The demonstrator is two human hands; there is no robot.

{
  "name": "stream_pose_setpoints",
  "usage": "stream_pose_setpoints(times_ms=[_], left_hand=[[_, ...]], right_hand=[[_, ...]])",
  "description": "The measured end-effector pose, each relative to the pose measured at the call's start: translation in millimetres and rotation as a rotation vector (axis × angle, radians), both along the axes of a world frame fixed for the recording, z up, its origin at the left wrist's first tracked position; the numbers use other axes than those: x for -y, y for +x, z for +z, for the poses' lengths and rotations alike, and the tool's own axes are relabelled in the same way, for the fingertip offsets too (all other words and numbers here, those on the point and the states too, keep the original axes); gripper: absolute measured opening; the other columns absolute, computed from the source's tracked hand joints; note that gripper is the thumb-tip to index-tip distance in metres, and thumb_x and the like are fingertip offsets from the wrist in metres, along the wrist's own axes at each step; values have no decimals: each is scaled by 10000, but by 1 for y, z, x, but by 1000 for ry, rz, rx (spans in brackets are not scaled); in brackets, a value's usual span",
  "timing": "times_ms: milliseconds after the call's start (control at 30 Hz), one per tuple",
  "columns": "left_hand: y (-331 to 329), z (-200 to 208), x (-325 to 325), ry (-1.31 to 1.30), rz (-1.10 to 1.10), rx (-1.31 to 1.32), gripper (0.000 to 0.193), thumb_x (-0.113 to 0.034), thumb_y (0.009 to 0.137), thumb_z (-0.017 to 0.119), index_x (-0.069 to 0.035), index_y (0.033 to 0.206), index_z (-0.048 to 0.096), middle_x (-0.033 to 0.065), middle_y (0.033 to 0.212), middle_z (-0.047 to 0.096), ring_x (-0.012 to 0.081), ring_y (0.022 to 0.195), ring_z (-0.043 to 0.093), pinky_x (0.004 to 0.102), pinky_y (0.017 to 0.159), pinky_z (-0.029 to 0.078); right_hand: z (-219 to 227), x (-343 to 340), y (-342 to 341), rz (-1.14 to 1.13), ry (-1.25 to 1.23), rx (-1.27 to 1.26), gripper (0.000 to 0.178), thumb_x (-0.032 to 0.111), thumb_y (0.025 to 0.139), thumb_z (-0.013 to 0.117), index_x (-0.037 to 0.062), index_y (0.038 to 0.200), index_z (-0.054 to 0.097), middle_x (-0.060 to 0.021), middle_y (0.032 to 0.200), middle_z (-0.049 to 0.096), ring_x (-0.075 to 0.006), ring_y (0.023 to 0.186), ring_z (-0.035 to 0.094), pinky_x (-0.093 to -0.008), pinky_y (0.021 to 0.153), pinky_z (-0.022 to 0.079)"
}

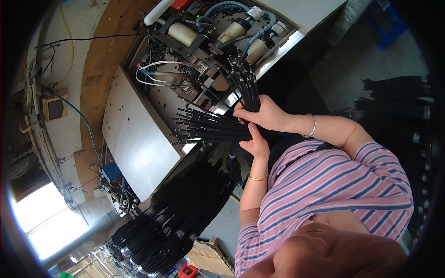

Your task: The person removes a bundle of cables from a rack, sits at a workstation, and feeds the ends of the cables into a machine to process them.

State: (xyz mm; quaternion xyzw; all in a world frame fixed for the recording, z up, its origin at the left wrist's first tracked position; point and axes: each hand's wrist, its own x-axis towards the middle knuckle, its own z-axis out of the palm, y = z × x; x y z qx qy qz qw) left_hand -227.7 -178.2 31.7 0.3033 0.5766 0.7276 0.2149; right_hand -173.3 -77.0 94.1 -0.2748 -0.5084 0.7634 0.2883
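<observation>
Holding black cords (213,127) in two fans beside a machine (204,51)

Gripping one fan in the left hand (256,146), pale-tipped at the far end and spread out toward the left. Clasping a second fan (248,90) in the right hand (269,114), also pale-tipped, aimed up toward the machine. Holding both hands close together in front of it. Wearing a gold bangle (257,179) on the left side, a silver bangle (314,126) on the right, and a pink striped top (324,185). Facing pale cylinders (182,34), a small green light (198,16) and scattered black bits (160,50) around them. See a white worktop (136,134) to the left, long black bundles (192,201) lower down, and a bright window (48,214) at lower left
</observation>
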Motion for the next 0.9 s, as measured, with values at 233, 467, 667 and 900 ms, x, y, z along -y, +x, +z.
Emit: stream_pose_setpoints(times_ms=[233, 467, 667, 900], left_hand=[[-4, 3, -4, 16, 18, 12, 212, -56, 949, 521, 61, 1125, 534, 88, 1127, 590, 139, 1014, 570, 275, 896, 450], [-7, 4, -4, -11, 18, -2, 215, -73, 953, 521, 60, 1122, 529, 80, 1111, 589, 135, 1006, 565, 272, 880, 450], [-6, 1, -5, 15, 32, 40, 230, -79, 954, 523, 54, 1142, 521, 76, 1115, 581, 133, 987, 567, 273, 864, 456], [0, -4, 1, -4, -37, -6, 267, -71, 958, 507, 69, 1185, 518, 84, 1145, 586, 143, 1033, 570, 282, 893, 455]], right_hand=[[0, -5, -8, 14, -77, -22, 152, 136, 876, 662, -16, 883, 657, -38, 749, 638, -102, 676, 626, -246, 651, 522], [-4, -6, -13, 13, -78, 4, 152, 126, 879, 653, -22, 909, 651, -43, 753, 642, -106, 678, 628, -253, 664, 527], [17, -23, -3, 253, 1, 222, 223, 250, 867, 662, 40, 943, 666, -10, 740, 632, -61, 585, 568, -203, 437, 432], [-9, -13, 4, 250, 83, 205, 214, 231, 853, 680, 35, 938, 683, -10, 751, 639, -83, 646, 584, -230, 562, 474]])
